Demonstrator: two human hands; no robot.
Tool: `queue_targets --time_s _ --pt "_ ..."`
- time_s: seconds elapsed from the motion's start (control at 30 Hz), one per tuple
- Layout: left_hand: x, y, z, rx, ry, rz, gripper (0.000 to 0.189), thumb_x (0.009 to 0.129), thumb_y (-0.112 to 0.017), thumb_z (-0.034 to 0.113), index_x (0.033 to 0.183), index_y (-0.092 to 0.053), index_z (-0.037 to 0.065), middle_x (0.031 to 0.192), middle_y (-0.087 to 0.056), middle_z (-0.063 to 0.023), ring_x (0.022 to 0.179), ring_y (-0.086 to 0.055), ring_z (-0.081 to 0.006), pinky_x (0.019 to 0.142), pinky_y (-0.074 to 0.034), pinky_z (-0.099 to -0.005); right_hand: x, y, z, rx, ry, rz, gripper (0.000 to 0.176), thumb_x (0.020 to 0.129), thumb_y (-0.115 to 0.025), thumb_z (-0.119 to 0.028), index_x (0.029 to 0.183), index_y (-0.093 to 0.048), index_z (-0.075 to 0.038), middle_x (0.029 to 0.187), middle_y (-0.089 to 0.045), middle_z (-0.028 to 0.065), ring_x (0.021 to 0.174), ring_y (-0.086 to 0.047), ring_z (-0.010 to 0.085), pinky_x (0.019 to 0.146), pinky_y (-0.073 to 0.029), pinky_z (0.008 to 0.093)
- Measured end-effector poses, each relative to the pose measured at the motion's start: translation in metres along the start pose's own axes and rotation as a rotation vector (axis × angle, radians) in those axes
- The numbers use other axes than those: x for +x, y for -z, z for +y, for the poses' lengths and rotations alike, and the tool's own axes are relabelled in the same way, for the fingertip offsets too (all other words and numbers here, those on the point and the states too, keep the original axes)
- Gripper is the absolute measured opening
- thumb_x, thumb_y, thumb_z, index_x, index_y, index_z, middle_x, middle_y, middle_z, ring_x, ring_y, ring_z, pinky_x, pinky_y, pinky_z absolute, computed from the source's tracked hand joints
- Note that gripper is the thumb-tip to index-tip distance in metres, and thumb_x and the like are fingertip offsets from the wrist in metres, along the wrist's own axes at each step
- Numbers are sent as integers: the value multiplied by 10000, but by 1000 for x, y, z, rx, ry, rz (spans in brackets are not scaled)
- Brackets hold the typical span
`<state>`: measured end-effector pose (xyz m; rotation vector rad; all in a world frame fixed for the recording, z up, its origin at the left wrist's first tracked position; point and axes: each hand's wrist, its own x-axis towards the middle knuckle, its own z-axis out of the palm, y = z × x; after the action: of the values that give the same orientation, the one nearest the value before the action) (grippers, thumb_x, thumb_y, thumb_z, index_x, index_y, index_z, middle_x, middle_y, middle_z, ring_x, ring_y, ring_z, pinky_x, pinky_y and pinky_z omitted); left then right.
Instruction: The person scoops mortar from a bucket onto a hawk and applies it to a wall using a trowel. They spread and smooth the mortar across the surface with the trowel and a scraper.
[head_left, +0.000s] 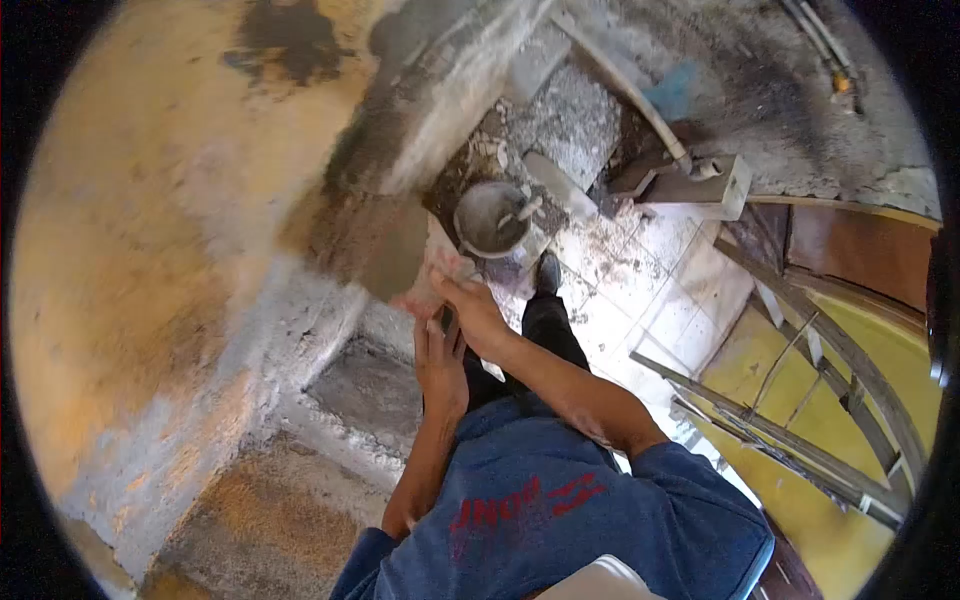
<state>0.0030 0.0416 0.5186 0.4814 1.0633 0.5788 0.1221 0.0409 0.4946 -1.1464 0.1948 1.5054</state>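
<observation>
Both my hands are at a pale flat piece [440, 255] with reddish marks, close against the plastered wall edge. My right hand [475, 312] is closed on its near side, fingers bent over the surface. Just below, my left hand [440, 372] has its fingers pointing up at the lower edge, gripping there; the fingertips are partly hidden. A smooth grey-brown surface [395, 252] lies directly beyond the piece. Past my hands stands a bucket [490, 250] with grey residue inside and a light-coloured handle [530, 208] sticking out over its rim.
My shoe [548, 273] is beside the bucket on dirty white tiles [640, 270]. A patchy orange wall [150, 200] rises on the left above rough concrete steps [365, 395]. A wooden ladder-like frame [830, 370] leans at right. A pipe [635, 95] lies ahead near a box-shaped piece [715, 188].
</observation>
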Motion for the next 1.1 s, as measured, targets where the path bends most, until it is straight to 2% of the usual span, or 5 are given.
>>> queue_targets --time_s 0.27,0.43,0.77,0.87,1.1 --pt "57 41 -100 -88 -16 367 524 1077 -566 356 1496 -413 81 1464 -498 -127 1337 -530 -318 1134 -433 -458 94 204 -4 -885 -130 -295 633 1003 -640 -506 1478 -555 -95 1457 -589 185 1361 -537 307 1179 -384 420" --pt "113 111 -184 128 -114 508 474 1081 -549 347 1453 -433 76 1428 -513 -146 1210 -626 -321 1016 -550 -458 282 359 17 -2385 816 129 482 993 -527 -205 1454 -543 -66 1551 -426 292 1521 -260 474 1254 -122 663" --pt "183 130 -273 -1 -89 476 409 1050 -620 234 1391 -464 71 1319 -576 -102 1170 -647 -292 923 -625 -430 388 405 57 -2563 976 -326 255 872 -641 -194 1100 -733 -127 981 -647 133 912 -640 284 806 -512 473" --pt "185 143 -285 -22 -75 490 363 1056 -607 220 1370 -505 68 1337 -596 -100 1191 -636 -251 934 -605 -429 334 320 19 -2571 382 -151 337 854 -675 -169 1158 -686 -24 1103 -673 181 939 -688 283 768 -581 421" --pt "194 166 -282 40 96 524 378 1063 -597 304 1370 -605 84 1399 -604 -64 1257 -595 -213 954 -554 -380 405 373 58 -2668 889 21 306 852 -646 -184 1136 -720 -96 1179 -658 199 1029 -641 316 782 -541 446"
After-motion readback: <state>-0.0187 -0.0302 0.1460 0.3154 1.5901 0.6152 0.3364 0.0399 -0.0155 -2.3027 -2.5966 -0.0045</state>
